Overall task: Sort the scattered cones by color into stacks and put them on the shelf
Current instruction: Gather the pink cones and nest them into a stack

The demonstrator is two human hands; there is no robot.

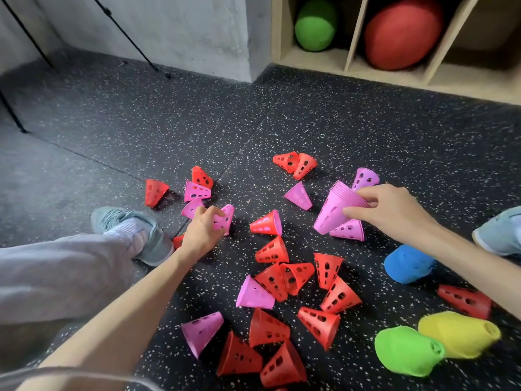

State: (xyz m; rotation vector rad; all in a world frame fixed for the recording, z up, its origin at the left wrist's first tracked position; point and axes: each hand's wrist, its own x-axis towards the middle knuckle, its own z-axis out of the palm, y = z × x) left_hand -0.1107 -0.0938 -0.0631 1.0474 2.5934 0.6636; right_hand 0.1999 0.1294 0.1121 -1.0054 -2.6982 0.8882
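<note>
**Two colours of cones scattered on speckled floor, one pink stack in hand**

Many perforated red and pink cones are spread over the black speckled floor (366, 131), most lying on their sides.

- Pink stack (335, 210): several nested cones, tilted, gripped at the wide rims by the right hand (386, 207), fingers curled over the edge. It is held above a lone pink cone (348, 230) on the floor; another pink cone (365, 179) lies just behind.
- Left hand (201, 228): fingers closed round a single pink cone (225, 218) near the left side of the scatter, just beside two more pink cones (196, 191).
- Red cones: a pair (294, 163) towards the shelf, one (154, 191) at the far left, a dense cluster (293, 275) in the middle, more (265, 351) at the near edge.
- Soft blue (406, 266), green (406, 351) and yellow (456, 334) shapes are lying at the right side of the floor.
- Wooden shelf (352, 38): set at the far right corner, holding a green roll (314, 26) and a red roll (400, 35) in separate compartments.
- Grey shoes (132, 230) are planted on the floor at left and right.
</note>
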